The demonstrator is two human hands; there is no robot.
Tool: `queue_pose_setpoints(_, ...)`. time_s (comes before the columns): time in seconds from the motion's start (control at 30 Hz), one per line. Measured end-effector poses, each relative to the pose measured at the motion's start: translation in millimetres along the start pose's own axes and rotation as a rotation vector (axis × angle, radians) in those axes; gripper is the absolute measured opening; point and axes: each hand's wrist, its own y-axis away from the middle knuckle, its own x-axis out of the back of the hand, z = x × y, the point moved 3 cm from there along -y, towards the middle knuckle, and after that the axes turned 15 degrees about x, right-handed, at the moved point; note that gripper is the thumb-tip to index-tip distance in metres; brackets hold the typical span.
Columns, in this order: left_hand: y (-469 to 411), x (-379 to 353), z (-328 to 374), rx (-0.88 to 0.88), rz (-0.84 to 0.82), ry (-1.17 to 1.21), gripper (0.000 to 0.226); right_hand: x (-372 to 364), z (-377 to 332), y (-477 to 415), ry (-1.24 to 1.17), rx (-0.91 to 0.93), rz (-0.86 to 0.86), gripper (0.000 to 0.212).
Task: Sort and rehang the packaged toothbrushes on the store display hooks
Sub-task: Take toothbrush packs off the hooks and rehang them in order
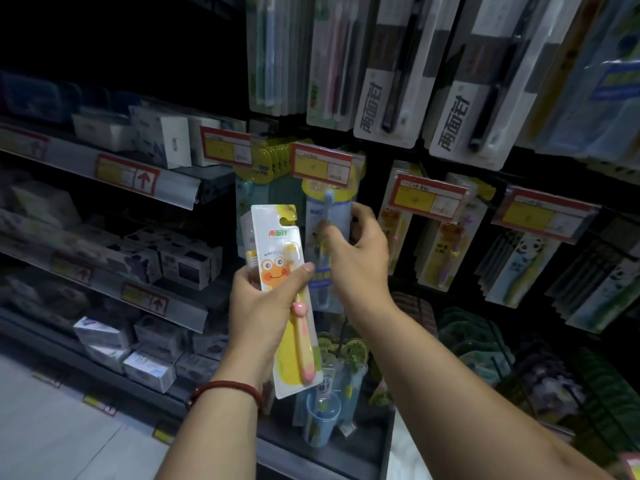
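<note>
Gripping frog-print toothbrush pack (277, 258) in left hand (259, 306), thumb across the cartoon, fingers curled behind. Pink-and-yellow brush inside, pack near upright with a slight tilt, off the hooks, hang-hole at top free. Grasping blue toothbrush pack (332, 216) with right hand (362, 261), thumb on left edge, fingers wrapped round right edge. Sits just right of the frog pack, directly under a red-and-yellow price tag (322, 164). Cannot tell whether seated on a hook. Red bead bracelet (225, 389) on left wrist. Above both hands: rows of black-and-white toothbrush packs (391, 81). Right of right hand: panda-print packs (523, 268) under more tags. Left of left hand: shelf (173, 188) with white boxes (162, 140). Below hands: blue cup set (322, 417).
</note>
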Motion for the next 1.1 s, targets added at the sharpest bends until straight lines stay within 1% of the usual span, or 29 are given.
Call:
queue_pose_setpoints(0.1, -3.5, 6.3, 3.6, -0.004, 0.009, 0.006, 0.054, -2.1, 2.5, -2.2, 0.033, -0.021, -0.006, 0.022)
queue_pose_setpoints(0.23, -0.1, 6.6, 3.9, -0.009, -0.025, 0.008, 0.053, -0.9, 9.3, -7.0, 0.047, -0.069, 0.028, 0.026)
queue_pose_setpoints(0.33, -1.6, 9.8, 2.3, 0.003, -0.03, -0.016, 0.057, -2.5, 17.8, -15.5, 0.078, -0.115, 0.029, 0.026)
queue_pose_setpoints(0.43, -7.8, 12.5, 0.7, 0.021, -0.069, -0.023, 0.062, -10.0, 31.5, -32.9, 0.081, -0.253, 0.048, 0.048)
queue_pose_setpoints(0.47, -10.6, 12.8, -0.3, 0.026, -0.076, -0.017, 0.065, -11.6, 35.9, -41.1, 0.103, -0.276, 0.058, 0.051)
queue_pose_setpoints(0.53, -15.7, 11.6, -2.3, 0.034, -0.071, -0.007, 0.066, -15.3, 45.0, -57.1, 0.149, -0.265, 0.072, 0.046)
queue_pose_setpoints(0.7, -25.6, 7.5, -7.8, 0.046, -0.083, -0.049, 0.056, -19.9, 66.9, -82.3, 0.174, -0.241, 0.099, 0.042)
queue_pose_setpoints(0.8, -30.7, 8.4, -9.2, 0.058, -0.091, -0.084, 0.056, -19.8, 75.5, -94.1, 0.179, -0.22, 0.077, 0.04)
queue_pose_setpoints(0.93, -30.1, 6.1, -8.5, 0.057, -0.102, -0.097, 0.047, -21.5, 82.7, -101.9, 0.292, -0.22, 0.047, 0.044)
queue_pose_setpoints(1.03, -27.2, 3.7, -10.3, 0.058, -0.096, -0.118, 0.047, -22.5, 79.9, -100.4, 0.438, -0.31, -0.04, 0.059)
queue_pose_setpoints(1.1, -22.5, 1.7, -9.5, 0.085, -0.092, -0.109, 0.049, -21.1, 70.3, -88.2, 0.51, -0.339, -0.098, 0.065)
